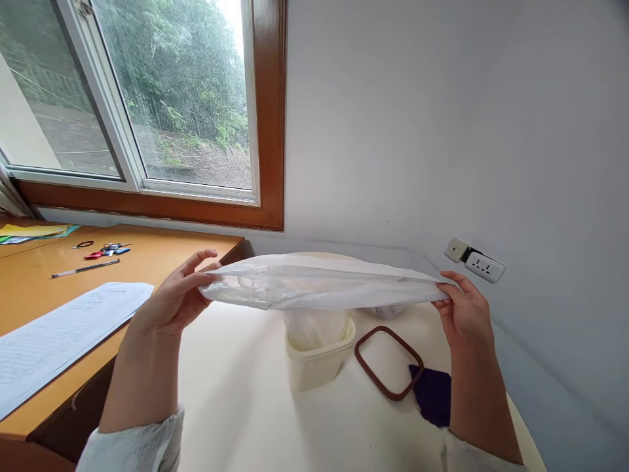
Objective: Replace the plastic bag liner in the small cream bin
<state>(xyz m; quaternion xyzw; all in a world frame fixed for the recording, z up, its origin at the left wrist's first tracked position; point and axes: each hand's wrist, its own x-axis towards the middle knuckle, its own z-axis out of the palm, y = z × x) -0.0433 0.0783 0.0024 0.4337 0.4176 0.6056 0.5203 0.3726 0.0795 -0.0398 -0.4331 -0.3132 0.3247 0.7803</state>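
Observation:
A thin white plastic bag (319, 282) is stretched sideways between my two hands, its mouth spread into a long narrow opening. My left hand (179, 292) pinches the bag's left end between thumb and fingers. At the right end, my right hand (462, 305) grips the edge the same way. Beneath the bag stands a small cream trash bin (317, 367); the bag's lower part hangs down at the bin's opening and hides its back rim. To the right of the bin, a brown rounded-square ring (390, 395) lies on the white table (230, 393).
A dark purple cloth (433, 396) lies partly under the ring, near my right forearm. Another clear plastic piece (386, 312) rests behind the bin. On the wooden desk (162, 246) at left are papers (73, 334), a pen (86, 269) and keys (111, 250). Wall sockets (485, 267) are at right.

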